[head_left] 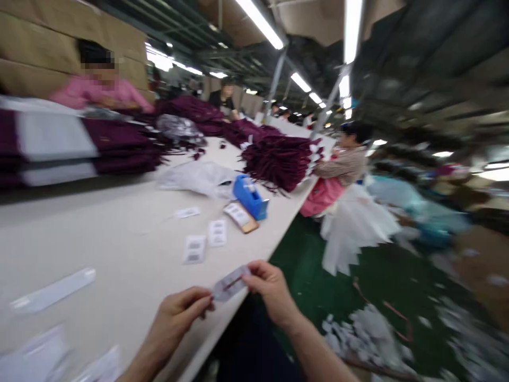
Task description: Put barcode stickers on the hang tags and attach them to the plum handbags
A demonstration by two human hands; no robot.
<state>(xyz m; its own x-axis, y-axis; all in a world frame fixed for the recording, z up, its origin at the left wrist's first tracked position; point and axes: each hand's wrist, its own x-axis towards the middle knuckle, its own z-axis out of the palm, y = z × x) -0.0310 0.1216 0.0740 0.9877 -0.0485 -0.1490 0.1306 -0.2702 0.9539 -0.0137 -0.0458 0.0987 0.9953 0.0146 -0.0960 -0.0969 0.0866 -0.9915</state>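
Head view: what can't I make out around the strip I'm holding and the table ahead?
- Strip between left hand and right hand: its print is blurred by motion.
- Labels on the table: text too small.
- White pieces at lower left: smeared, cut by the edge.
- Blue dispenser: contents unclear.

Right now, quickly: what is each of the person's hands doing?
Left hand: closed, pinching one end of a small paper label.
Right hand: closed, pinching the other end of the same label, over the table edge.
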